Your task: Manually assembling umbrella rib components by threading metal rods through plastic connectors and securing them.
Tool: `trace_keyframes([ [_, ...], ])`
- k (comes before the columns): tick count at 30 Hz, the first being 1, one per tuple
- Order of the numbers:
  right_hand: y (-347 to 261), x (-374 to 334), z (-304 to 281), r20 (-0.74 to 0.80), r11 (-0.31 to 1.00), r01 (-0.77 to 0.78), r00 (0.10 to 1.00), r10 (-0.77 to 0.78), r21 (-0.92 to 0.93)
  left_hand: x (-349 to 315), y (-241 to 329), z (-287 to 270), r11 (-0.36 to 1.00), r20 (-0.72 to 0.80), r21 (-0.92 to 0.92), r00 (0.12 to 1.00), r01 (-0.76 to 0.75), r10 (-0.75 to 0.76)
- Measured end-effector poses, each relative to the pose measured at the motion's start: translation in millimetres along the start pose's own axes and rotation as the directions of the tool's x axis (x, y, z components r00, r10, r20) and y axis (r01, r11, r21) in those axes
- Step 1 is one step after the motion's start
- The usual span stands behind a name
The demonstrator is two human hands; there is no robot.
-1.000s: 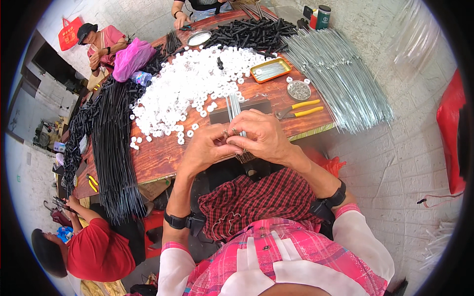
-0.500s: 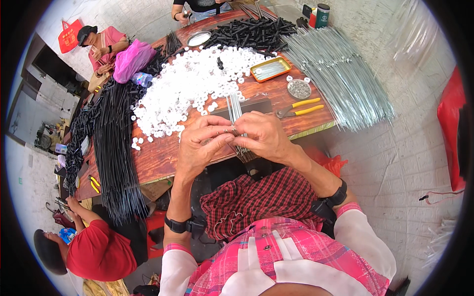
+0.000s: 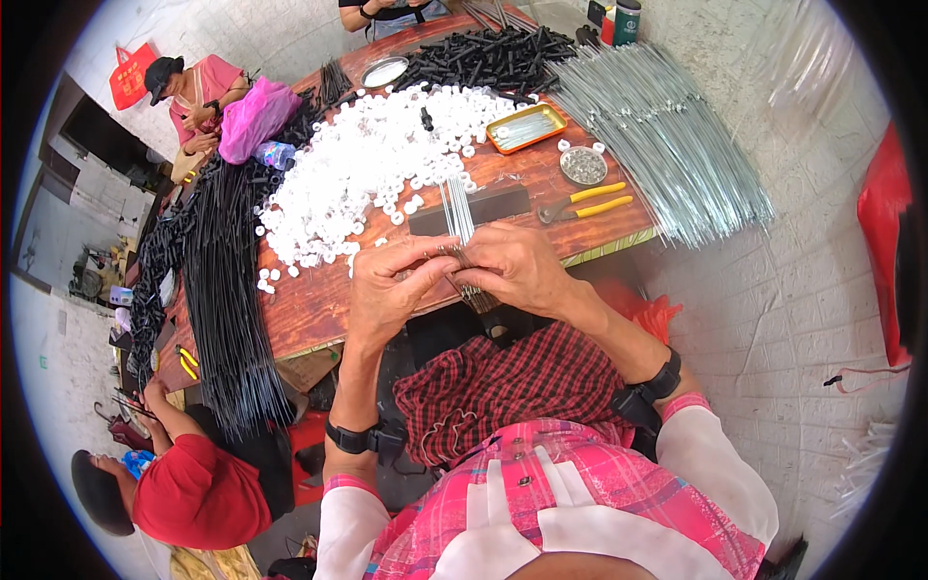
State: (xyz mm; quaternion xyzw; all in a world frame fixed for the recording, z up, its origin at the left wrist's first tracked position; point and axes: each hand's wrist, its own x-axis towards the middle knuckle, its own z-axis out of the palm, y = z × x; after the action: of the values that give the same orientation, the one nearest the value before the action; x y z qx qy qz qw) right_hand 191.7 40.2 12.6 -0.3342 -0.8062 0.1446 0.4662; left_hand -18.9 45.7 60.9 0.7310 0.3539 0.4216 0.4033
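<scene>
At the near table edge my left hand (image 3: 391, 280) and my right hand (image 3: 517, 269) meet, thumbs and fingers pinched together. Several thin silvery metal rods (image 3: 457, 205) run from a dark flat block (image 3: 505, 201) back between my hands, their near ends below the fingers. Some small dark metal bits show at the fingertips, too small to name. Whether each hand grips the rods or only these bits is hidden by the fingers. Beyond the block lies a wide heap of white plastic rings (image 3: 338, 184).
Right of the block lie yellow-handled pliers (image 3: 590, 205), a round dish of small parts (image 3: 583, 165) and a yellow-rimmed tray (image 3: 527, 129). Long metal rods (image 3: 667, 145) overhang the right edge; black cable-like strips (image 3: 227, 290) overhang the left. Co-workers sit left and across; one wears a red shirt (image 3: 198, 488).
My hands stay over the rods, and the fingertips have shifted slightly. The view has tilted a little. The person across has brought their hands together.
</scene>
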Motion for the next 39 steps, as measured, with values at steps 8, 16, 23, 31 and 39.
trace_keyframes([
  [8, -4, 6, -3, -0.032, 0.996, -0.010, 0.999, 0.007, -0.088, 2, -17, 8, 0.997, -0.123, 0.010, 0.989, -0.083, 0.083],
  [16, 6, 1, -1, -0.051, 0.999, -0.016, 0.999, 0.015, -0.032, 9, -8, 12, 0.999, -0.017, 0.038, 1.000, 0.007, -0.006],
  [23, 7, 1, 1, -0.082, 0.999, -0.020, 0.996, 0.022, 0.025, 7, -7, 10, 0.992, 0.019, 0.113, 0.999, -0.051, 0.049],
  [31, 13, -4, 8, -0.070, 0.991, -0.076, 0.994, 0.083, 0.108, 7, -19, 11, 0.998, -0.006, -0.063, 1.000, 0.030, -0.030],
  [39, 17, -5, 8, -0.059, 0.997, -0.044, 0.997, 0.048, 0.060, 10, -14, 9, 1.000, 0.037, 0.022, 0.999, 0.022, -0.022],
])
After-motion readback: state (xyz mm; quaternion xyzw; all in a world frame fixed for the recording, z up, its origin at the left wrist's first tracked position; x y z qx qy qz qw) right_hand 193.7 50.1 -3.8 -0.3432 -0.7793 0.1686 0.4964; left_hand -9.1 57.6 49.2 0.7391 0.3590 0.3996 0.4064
